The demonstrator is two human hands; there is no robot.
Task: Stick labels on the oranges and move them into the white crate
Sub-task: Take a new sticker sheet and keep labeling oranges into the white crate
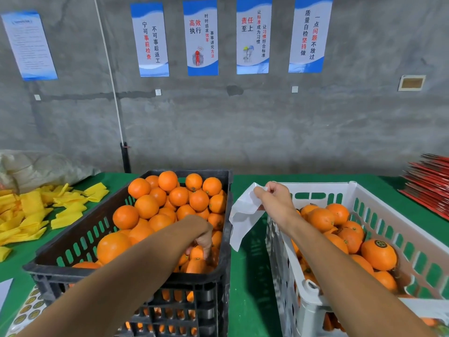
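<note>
Left hand [202,242]: fingers curled down around an orange [196,253] in the black crate [73,242]. Right hand [274,197]: pinches a white backing sheet [244,212] beside the white crate [379,198], part-filled, one labelled orange [379,254] visible. Step, by judgement: picking fruit. Next: lift clear, apply label.

1. Rough grey concrete wall [243,122] w/ dark stains.
2. Four blue-white posters [203,37] in a row, Chinese text; one paler notice [28,45] far left.
3. White cord [110,76] runs diag. down the wall to a black post [125,158].
4. Small framed hatch [411,82] at right.
5. Green tabletop [250,276].
6. Yellow foam pieces [36,210] at left, red stack [430,186] at right.
</note>
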